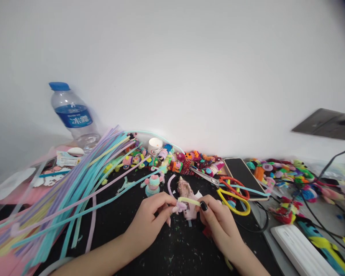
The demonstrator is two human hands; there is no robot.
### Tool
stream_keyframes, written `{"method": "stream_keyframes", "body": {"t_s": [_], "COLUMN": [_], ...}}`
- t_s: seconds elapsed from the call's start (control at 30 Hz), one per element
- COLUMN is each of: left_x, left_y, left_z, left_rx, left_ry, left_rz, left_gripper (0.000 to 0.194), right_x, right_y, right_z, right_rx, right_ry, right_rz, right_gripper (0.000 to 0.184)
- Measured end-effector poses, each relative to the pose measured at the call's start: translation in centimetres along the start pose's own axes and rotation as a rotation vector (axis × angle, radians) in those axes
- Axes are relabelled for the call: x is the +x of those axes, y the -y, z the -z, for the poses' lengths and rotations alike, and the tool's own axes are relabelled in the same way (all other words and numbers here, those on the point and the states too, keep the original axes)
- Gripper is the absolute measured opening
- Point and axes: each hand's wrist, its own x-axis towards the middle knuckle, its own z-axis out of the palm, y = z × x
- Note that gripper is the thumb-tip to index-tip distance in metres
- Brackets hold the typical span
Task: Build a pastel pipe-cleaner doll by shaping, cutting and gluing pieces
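Note:
My left hand [156, 214] pinches a small lilac piece of twisted pipe cleaner [179, 207] low over the black mat. Between thumb and fingers of my right hand [217, 220] is a pale yellow pipe cleaner [189, 200], whose other end meets the lilac piece. Just behind the hands lies a pinkish bottle [190, 211] with brown smears, partly hidden. A small pink and mint pipe-cleaner figure [153, 185] stands beyond my left hand. Scissors [232, 191] with red and yellow handles rest beyond my right hand.
A bundle of pastel pipe cleaners [94, 168] spreads across the left. Behind it a water bottle [74, 115] leans by the wall. Small colourful pipe-cleaner figures [186, 163] line the back. A phone [243, 176], a white power bank [301, 249] and dark cables [313, 214] lie right.

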Motion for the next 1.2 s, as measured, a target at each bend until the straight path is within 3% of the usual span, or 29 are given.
{"method": "stream_keyframes", "body": {"t_s": [0.6,1.2], "left_x": [-0.05,-0.26], "left_y": [0.05,0.25], "left_z": [-0.14,-0.26], "left_rx": [-0.041,-0.075], "left_ry": [-0.009,0.022], "left_rz": [0.01,0.041], "left_gripper": [0.014,0.013], "right_x": [-0.23,-0.12], "right_y": [-0.34,-0.34], "right_z": [-0.58,-0.62], "right_rx": [-0.318,-0.379], "right_ry": [-0.089,-0.096], "right_rz": [0.18,0.229], "right_gripper": [0.019,0.019]}}
